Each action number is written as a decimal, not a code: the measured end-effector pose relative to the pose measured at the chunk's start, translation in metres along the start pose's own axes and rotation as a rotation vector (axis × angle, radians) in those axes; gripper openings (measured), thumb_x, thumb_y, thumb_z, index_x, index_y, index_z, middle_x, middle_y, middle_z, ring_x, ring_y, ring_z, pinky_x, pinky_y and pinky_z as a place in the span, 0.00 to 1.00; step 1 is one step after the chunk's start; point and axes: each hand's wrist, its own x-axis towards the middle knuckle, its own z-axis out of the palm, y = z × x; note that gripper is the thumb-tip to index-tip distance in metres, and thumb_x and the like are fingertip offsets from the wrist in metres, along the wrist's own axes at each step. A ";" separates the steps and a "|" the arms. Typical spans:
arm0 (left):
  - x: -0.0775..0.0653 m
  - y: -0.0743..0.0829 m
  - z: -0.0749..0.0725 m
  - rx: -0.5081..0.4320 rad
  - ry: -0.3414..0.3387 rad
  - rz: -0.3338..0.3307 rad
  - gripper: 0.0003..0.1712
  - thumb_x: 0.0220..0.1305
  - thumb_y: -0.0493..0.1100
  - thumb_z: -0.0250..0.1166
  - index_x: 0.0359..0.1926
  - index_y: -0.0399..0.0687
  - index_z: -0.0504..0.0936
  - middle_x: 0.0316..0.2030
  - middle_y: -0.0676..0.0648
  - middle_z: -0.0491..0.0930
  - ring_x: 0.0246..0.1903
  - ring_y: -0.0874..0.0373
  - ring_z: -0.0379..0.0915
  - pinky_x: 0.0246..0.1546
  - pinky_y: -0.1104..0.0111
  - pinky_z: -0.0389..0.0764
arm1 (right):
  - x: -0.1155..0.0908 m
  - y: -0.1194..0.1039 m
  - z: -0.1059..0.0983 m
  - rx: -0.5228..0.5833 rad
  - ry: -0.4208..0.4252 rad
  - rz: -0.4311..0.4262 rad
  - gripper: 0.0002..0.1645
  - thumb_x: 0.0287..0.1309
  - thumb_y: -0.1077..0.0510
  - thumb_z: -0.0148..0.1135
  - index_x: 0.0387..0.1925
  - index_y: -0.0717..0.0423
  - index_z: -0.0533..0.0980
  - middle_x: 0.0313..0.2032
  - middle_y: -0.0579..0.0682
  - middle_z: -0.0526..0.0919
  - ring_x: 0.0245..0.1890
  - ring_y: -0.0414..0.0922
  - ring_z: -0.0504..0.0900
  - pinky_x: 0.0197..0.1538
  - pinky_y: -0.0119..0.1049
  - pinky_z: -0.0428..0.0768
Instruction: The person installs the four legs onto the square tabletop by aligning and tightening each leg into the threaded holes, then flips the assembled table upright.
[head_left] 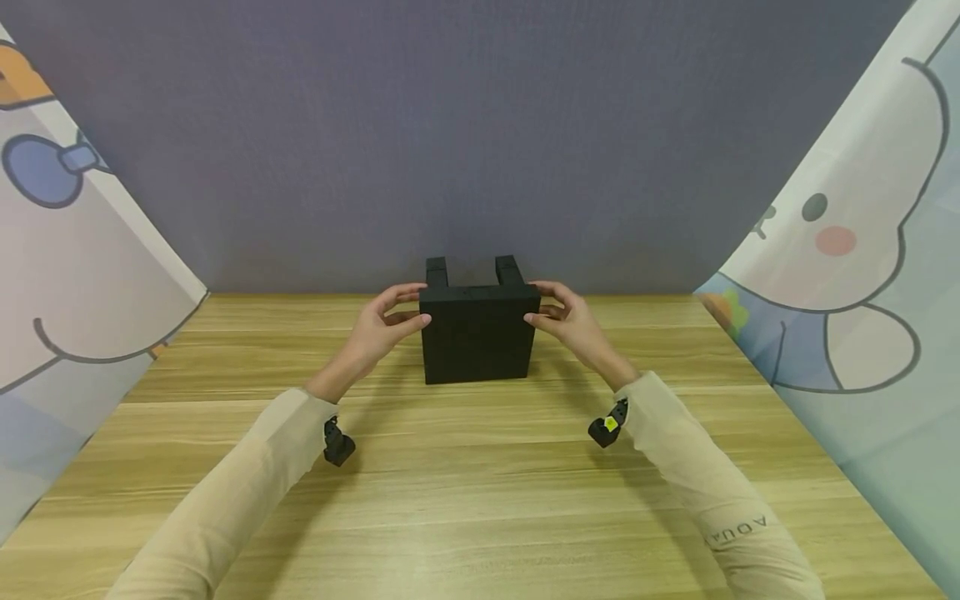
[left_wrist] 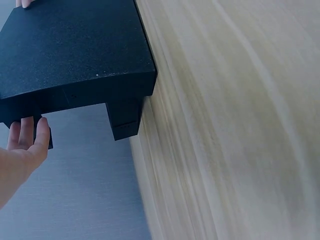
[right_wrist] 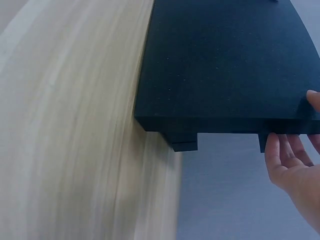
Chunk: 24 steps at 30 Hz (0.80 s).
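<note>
A black, square, flat-topped stand [head_left: 477,343] with short block legs [head_left: 509,270] is tipped on its edge on the wooden table. Its flat face points toward me and its legs point to the back. My left hand [head_left: 378,323] grips the upper left side, thumb on the flat face and fingers behind. On the upper right side my right hand [head_left: 576,323] grips the same way. The left wrist view shows the left hand's fingers [left_wrist: 22,135] at the edge by a leg. In the right wrist view, the fingers [right_wrist: 287,150] reach behind the panel's edge.
Behind the wooden table [head_left: 465,492] rises a grey-blue panel [head_left: 465,133], close to the legs. Cartoon-printed panels stand at the left [head_left: 82,267] and right [head_left: 847,333]. A small black device is strapped at each wrist.
</note>
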 end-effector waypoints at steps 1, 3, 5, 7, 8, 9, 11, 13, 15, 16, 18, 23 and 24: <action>-0.001 -0.001 0.000 0.003 0.003 0.001 0.31 0.58 0.44 0.64 0.62 0.54 0.66 0.61 0.46 0.63 0.57 0.43 0.66 0.55 0.54 0.71 | -0.001 0.001 0.000 -0.003 0.001 0.007 0.33 0.55 0.62 0.61 0.63 0.55 0.62 0.60 0.56 0.61 0.59 0.54 0.68 0.54 0.39 0.74; -0.002 -0.002 0.001 0.002 0.012 0.001 0.31 0.58 0.44 0.64 0.62 0.55 0.66 0.61 0.46 0.64 0.57 0.43 0.66 0.54 0.55 0.73 | -0.002 0.002 0.000 -0.007 0.004 0.021 0.34 0.55 0.62 0.61 0.63 0.55 0.61 0.60 0.56 0.61 0.59 0.54 0.68 0.53 0.38 0.75; -0.003 -0.004 0.001 -0.001 0.013 0.003 0.31 0.58 0.43 0.64 0.63 0.55 0.65 0.60 0.45 0.64 0.57 0.44 0.66 0.53 0.56 0.73 | -0.002 0.005 0.001 -0.007 0.004 0.027 0.35 0.55 0.63 0.61 0.63 0.56 0.60 0.60 0.56 0.62 0.58 0.54 0.69 0.53 0.37 0.75; -0.004 -0.006 0.001 -0.011 0.015 0.003 0.32 0.58 0.42 0.64 0.63 0.55 0.64 0.59 0.44 0.64 0.57 0.44 0.66 0.52 0.57 0.74 | -0.003 0.006 0.001 -0.006 0.004 0.024 0.35 0.55 0.64 0.61 0.64 0.57 0.59 0.59 0.57 0.63 0.58 0.55 0.69 0.52 0.36 0.76; -0.005 -0.007 0.002 -0.018 0.017 0.002 0.32 0.58 0.42 0.64 0.63 0.55 0.64 0.59 0.44 0.65 0.57 0.44 0.67 0.52 0.57 0.74 | -0.003 0.007 0.002 -0.003 0.004 0.024 0.35 0.55 0.65 0.61 0.63 0.57 0.59 0.58 0.57 0.63 0.57 0.54 0.69 0.51 0.35 0.76; -0.005 -0.008 0.002 -0.025 0.016 0.001 0.32 0.58 0.41 0.64 0.63 0.55 0.64 0.59 0.43 0.65 0.57 0.44 0.67 0.52 0.57 0.74 | -0.004 0.007 0.002 -0.004 0.004 0.022 0.35 0.55 0.65 0.61 0.63 0.57 0.59 0.58 0.57 0.64 0.57 0.54 0.70 0.51 0.33 0.76; -0.007 -0.010 0.002 -0.034 0.013 -0.004 0.33 0.58 0.40 0.64 0.63 0.54 0.64 0.58 0.43 0.65 0.57 0.45 0.67 0.52 0.58 0.75 | -0.005 0.009 0.003 -0.002 0.005 0.020 0.35 0.54 0.66 0.61 0.63 0.58 0.59 0.56 0.57 0.65 0.56 0.54 0.70 0.49 0.31 0.77; -0.008 -0.013 0.003 -0.033 0.011 -0.011 0.33 0.58 0.39 0.64 0.64 0.54 0.63 0.58 0.42 0.66 0.56 0.44 0.68 0.51 0.59 0.75 | -0.005 0.011 0.005 0.007 0.002 0.019 0.34 0.54 0.67 0.61 0.62 0.59 0.59 0.55 0.56 0.66 0.55 0.54 0.71 0.47 0.30 0.77; -0.009 -0.015 0.003 -0.023 0.002 -0.015 0.34 0.58 0.39 0.64 0.64 0.54 0.62 0.58 0.42 0.66 0.56 0.43 0.67 0.51 0.59 0.75 | -0.006 0.013 0.006 0.017 0.000 0.014 0.33 0.53 0.69 0.61 0.60 0.60 0.60 0.53 0.57 0.68 0.54 0.55 0.72 0.46 0.30 0.78; -0.009 -0.016 0.003 -0.017 -0.005 -0.017 0.34 0.58 0.39 0.64 0.65 0.55 0.62 0.58 0.41 0.65 0.56 0.42 0.67 0.51 0.59 0.75 | -0.006 0.015 0.006 0.025 -0.001 0.011 0.33 0.53 0.69 0.61 0.60 0.60 0.61 0.52 0.57 0.68 0.53 0.55 0.72 0.46 0.30 0.78; -0.009 -0.017 0.004 -0.005 -0.013 -0.022 0.35 0.58 0.38 0.63 0.65 0.56 0.61 0.58 0.41 0.65 0.56 0.41 0.67 0.51 0.58 0.75 | -0.007 0.017 0.007 0.030 -0.008 0.004 0.31 0.52 0.70 0.61 0.58 0.61 0.62 0.51 0.57 0.69 0.52 0.55 0.73 0.46 0.31 0.78; -0.010 -0.020 0.006 0.004 -0.014 -0.010 0.35 0.59 0.37 0.63 0.65 0.55 0.59 0.57 0.37 0.65 0.55 0.38 0.66 0.50 0.58 0.76 | -0.007 0.020 0.009 0.023 -0.001 -0.003 0.30 0.52 0.69 0.61 0.57 0.61 0.62 0.50 0.59 0.71 0.51 0.54 0.73 0.46 0.30 0.77; -0.010 -0.020 0.006 0.005 -0.012 -0.004 0.35 0.59 0.36 0.62 0.65 0.54 0.59 0.56 0.36 0.65 0.55 0.38 0.66 0.49 0.59 0.76 | -0.007 0.020 0.009 0.023 0.005 -0.005 0.30 0.52 0.69 0.61 0.57 0.61 0.62 0.50 0.59 0.71 0.50 0.54 0.73 0.46 0.29 0.77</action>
